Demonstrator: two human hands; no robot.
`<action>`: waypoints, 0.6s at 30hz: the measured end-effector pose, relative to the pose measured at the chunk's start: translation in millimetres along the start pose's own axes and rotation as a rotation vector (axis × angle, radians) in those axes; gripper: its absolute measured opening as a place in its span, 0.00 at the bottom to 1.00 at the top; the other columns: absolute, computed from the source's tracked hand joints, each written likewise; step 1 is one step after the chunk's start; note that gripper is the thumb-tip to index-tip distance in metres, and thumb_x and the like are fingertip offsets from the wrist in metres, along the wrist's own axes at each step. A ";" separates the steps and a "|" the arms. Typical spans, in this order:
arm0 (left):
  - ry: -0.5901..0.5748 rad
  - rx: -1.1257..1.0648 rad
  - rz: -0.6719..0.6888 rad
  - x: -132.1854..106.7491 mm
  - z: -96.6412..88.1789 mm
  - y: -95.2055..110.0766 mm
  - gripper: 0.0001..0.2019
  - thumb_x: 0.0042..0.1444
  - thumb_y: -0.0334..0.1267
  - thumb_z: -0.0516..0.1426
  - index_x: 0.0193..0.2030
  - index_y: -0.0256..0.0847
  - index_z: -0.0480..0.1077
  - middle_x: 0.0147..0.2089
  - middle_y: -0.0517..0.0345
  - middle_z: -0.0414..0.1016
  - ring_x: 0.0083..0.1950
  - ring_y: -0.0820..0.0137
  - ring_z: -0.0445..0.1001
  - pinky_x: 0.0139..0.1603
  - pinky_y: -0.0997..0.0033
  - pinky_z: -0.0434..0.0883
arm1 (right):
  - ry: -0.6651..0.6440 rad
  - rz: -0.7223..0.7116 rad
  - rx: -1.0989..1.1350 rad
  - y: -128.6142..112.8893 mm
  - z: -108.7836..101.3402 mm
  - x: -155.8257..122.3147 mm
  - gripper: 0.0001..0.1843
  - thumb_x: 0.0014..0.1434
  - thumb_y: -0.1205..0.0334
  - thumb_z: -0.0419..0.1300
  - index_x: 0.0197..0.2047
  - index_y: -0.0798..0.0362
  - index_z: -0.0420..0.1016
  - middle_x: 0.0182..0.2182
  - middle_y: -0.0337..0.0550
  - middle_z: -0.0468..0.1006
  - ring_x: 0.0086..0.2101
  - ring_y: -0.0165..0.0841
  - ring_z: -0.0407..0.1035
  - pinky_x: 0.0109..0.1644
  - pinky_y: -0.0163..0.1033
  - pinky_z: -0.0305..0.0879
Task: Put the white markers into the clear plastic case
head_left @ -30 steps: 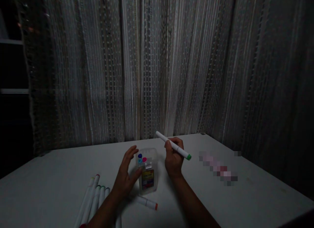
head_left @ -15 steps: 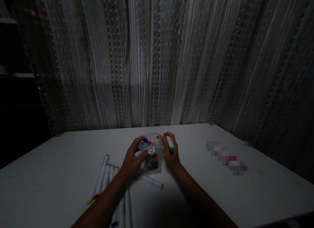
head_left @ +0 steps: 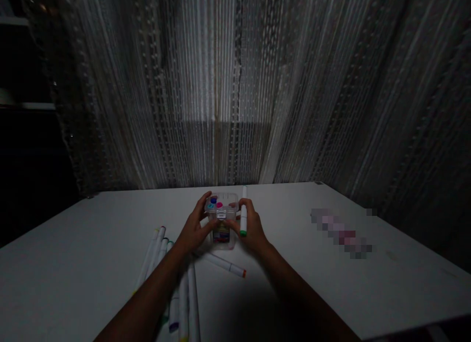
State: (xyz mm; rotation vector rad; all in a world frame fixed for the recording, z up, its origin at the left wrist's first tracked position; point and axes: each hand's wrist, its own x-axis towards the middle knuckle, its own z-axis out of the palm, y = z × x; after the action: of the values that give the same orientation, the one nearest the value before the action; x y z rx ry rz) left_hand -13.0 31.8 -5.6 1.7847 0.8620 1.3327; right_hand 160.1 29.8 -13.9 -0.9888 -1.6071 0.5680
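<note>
A clear plastic box with a latch and a dark printed label stands upright on the white table. Blue, cyan and pink marker ends show near its top left. My left hand grips the box's left side, thumb across the front below the latch. In my right hand, closed, is a white marker, its green end pointing down toward me. That hand's thumb reaches the box front, and its fingers are partly hidden behind the marker. An orange-ended marker lies just in front of the box.
Several white markers lie in a loose row at the left, partly covered by my left forearm. A blurred-out pinkish object rests on the right of the table. A striped string curtain hangs behind the far edge.
My right thumb has come round to the box front, and the green-ended marker now stands straighter. The latch lies flatter against the front. The whole view has shifted slightly.
</note>
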 end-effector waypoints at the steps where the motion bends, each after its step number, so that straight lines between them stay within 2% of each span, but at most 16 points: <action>1: -0.013 0.003 -0.013 -0.1 -0.1 0.4 0.37 0.50 0.43 0.57 0.64 0.42 0.45 0.64 0.44 0.55 0.58 0.60 0.65 0.56 0.62 0.64 | 0.001 -0.001 -0.024 1.5 0.9 -0.4 0.21 0.44 0.59 0.64 0.39 0.48 0.57 0.37 0.39 0.73 0.30 0.33 0.70 0.32 0.37 0.66; 4: 0.004 0.054 -0.041 -0.1 -1.9 -0.5 0.39 0.49 0.43 0.57 0.65 0.40 0.43 0.62 0.44 0.59 0.56 0.62 0.67 0.55 0.63 0.65 | 0.017 -0.014 -0.100 4.1 2.9 -2.8 0.22 0.44 0.61 0.63 0.41 0.48 0.57 0.35 0.38 0.73 0.30 0.33 0.69 0.33 0.36 0.65; 7: 0.132 0.239 -0.046 3.6 -9.5 -3.6 0.34 0.47 0.45 0.56 0.60 0.39 0.52 0.57 0.46 0.64 0.48 0.64 0.71 0.45 0.66 0.69 | 0.070 -0.019 -0.186 5.4 3.4 -4.4 0.24 0.44 0.63 0.63 0.43 0.47 0.57 0.34 0.38 0.72 0.30 0.33 0.68 0.33 0.36 0.63; 9: 0.202 0.436 -0.088 8.2 -15.7 -3.2 0.23 0.47 0.47 0.54 0.50 0.38 0.63 0.44 0.52 0.72 0.36 0.67 0.73 0.34 0.70 0.69 | 0.103 -0.016 -0.219 6.3 1.9 -3.6 0.24 0.44 0.64 0.62 0.44 0.47 0.57 0.35 0.38 0.71 0.30 0.33 0.68 0.33 0.36 0.63; 10: 0.192 0.519 -0.125 10.5 -17.7 -1.6 0.19 0.48 0.48 0.52 0.43 0.38 0.66 0.35 0.55 0.73 0.30 0.68 0.71 0.30 0.71 0.67 | 0.111 -0.010 -0.228 6.8 0.6 -2.6 0.24 0.44 0.64 0.62 0.44 0.47 0.57 0.35 0.38 0.71 0.30 0.33 0.67 0.33 0.35 0.62; 11: 0.142 0.574 -0.159 12.2 -18.2 1.1 0.17 0.49 0.49 0.51 0.36 0.38 0.69 0.29 0.58 0.72 0.27 0.69 0.70 0.28 0.72 0.66 | 0.114 -0.001 -0.236 7.3 -1.1 -1.5 0.24 0.44 0.64 0.62 0.44 0.47 0.57 0.34 0.38 0.71 0.30 0.33 0.67 0.32 0.35 0.62; 13: -0.059 0.604 -0.206 12.4 -13.2 8.5 0.17 0.50 0.51 0.50 0.28 0.38 0.70 0.24 0.59 0.71 0.26 0.69 0.68 0.27 0.73 0.64 | 0.119 0.016 -0.258 8.5 -4.9 0.7 0.25 0.44 0.64 0.62 0.45 0.47 0.57 0.33 0.38 0.71 0.30 0.33 0.66 0.32 0.35 0.62; 16: -0.444 0.585 -0.234 1.7 6.1 18.1 0.18 0.53 0.49 0.49 0.29 0.38 0.72 0.27 0.58 0.74 0.27 0.69 0.69 0.28 0.74 0.63 | 0.125 0.001 -0.291 10.5 -9.2 1.4 0.26 0.44 0.63 0.62 0.45 0.47 0.57 0.33 0.39 0.70 0.29 0.33 0.66 0.32 0.36 0.61; 18: -0.609 0.584 -0.209 -9.8 19.1 18.4 0.17 0.54 0.47 0.48 0.32 0.38 0.73 0.31 0.57 0.76 0.31 0.69 0.70 0.32 0.74 0.64 | 0.128 -0.017 -0.301 11.8 -9.9 -0.2 0.26 0.44 0.62 0.63 0.46 0.47 0.57 0.33 0.38 0.70 0.29 0.33 0.66 0.32 0.36 0.61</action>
State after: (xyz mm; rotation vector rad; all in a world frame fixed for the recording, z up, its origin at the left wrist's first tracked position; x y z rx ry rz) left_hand 4.7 11.1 1.9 2.2778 1.1025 0.3559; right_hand 173.1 34.6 -20.7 -1.2072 -1.6122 0.2478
